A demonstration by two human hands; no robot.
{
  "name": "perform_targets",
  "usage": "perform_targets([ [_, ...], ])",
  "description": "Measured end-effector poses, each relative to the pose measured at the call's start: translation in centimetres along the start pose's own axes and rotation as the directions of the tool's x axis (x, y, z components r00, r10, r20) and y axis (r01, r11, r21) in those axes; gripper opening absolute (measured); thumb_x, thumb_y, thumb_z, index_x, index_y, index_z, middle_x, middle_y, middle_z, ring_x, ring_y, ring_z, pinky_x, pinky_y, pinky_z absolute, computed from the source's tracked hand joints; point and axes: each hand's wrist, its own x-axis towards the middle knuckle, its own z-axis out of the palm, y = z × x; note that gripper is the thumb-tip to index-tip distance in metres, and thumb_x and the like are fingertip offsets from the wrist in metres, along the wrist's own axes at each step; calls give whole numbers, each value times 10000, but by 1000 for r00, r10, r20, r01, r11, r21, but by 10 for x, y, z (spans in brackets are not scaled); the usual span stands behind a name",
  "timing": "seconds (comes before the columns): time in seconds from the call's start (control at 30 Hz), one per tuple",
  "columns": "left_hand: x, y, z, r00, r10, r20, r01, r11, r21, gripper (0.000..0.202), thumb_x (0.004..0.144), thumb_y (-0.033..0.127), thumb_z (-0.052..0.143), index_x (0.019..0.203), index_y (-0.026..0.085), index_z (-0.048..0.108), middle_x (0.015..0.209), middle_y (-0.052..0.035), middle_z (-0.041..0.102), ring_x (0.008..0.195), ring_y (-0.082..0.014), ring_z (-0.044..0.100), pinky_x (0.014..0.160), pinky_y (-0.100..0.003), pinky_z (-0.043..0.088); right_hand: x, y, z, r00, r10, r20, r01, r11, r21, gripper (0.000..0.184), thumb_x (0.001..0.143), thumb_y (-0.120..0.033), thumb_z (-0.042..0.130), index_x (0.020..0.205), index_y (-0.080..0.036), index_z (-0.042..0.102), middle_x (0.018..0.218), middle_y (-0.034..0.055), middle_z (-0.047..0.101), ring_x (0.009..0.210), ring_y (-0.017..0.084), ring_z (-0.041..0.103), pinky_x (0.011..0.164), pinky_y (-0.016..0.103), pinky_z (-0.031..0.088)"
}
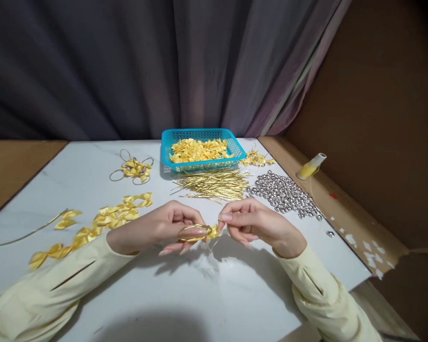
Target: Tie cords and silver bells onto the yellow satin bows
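Above the middle of the table, my left hand (176, 225) pinches a small yellow ribbon bow (213, 232) with a gold cord loop (193, 232) attached. The loop lies across my left fingers. My right hand (253, 221) is closed at the bow's right end, thumb and forefinger pinching a fine yellow thread (214, 244) that hangs in a curve beneath the bow. Exactly how the thread meets the bow is too small to tell. Past my left wrist lie several loose yellow bows (110, 216), and one bow (67, 219) has a straight gold cord beside it.
A blue basket (167, 161) of yellow bows stands at the back. Before it lie gold cord pieces (214, 184), with silver bells (283, 192) to their right. Looped bows with bells (136, 168) sit back left. A yellow thread cone (308, 167) is beyond the table's right edge.
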Motion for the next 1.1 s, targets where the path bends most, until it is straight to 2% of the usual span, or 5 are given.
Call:
perform_targets([
  [0.33, -10, 14, 9, 997, -60, -40, 67, 978, 195, 225, 850, 322, 535, 735, 142, 604, 520, 45, 533, 356, -29, 406, 393, -130, 306, -1, -1, 5, 1000, -23, 16, 24, 994, -104, 154, 842, -249, 550, 779, -123, 611, 396, -69, 486, 329, 32, 363, 359, 179, 183],
  [0.7, -9, 10, 13, 993, -112, -40, 117, 975, 187, 236, 832, 305, 538, 656, 149, 557, 427, 64, 473, 338, -40, 381, 387, -146, 285, -2, -1, 13, 988, -110, -106, 62, 921, -384, 261, 865, -377, 513, 743, -151, 562, 436, -66, 460, 371, 52, 375, 407, 186, 270],
  [0.8, -2, 2, 10, 993, -115, -39, 120, 981, 150, 194, 830, 248, 518, 674, 145, 568, 465, 48, 529, 341, -39, 385, 372, -145, 262, 0, 3, 15, 953, -268, -143, 120, 765, -633, 266, 864, -340, 501, 687, -149, 558, 486, -46, 458, 435, 64, 379, 455, 197, 289],
  [0.9, 6, -7, 6, 993, -106, -49, 112, 985, 133, 179, 815, 196, 506, 660, 135, 572, 452, 53, 527, 335, -37, 370, 378, -148, 271, 2, 10, 15, 903, -422, -83, 158, 504, -849, 224, 829, -214, 494, 622, -150, 552, 493, -45, 425, 452, 65, 341, 476, 201, 261],
  [1.1, 14, -17, 3, 989, -136, -57, 144, 974, 173, 152, 780, 165, 502, 642, 136, 558, 492, 43, 555, 348, -46, 415, 375, -153, 290, 7, 25, 12, 870, -494, -5, 70, 132, -989, 165, 643, -51, 413, 571, -165, 508, 469, -36, 407, 462, 88, 355, 490, 230, 212],
])
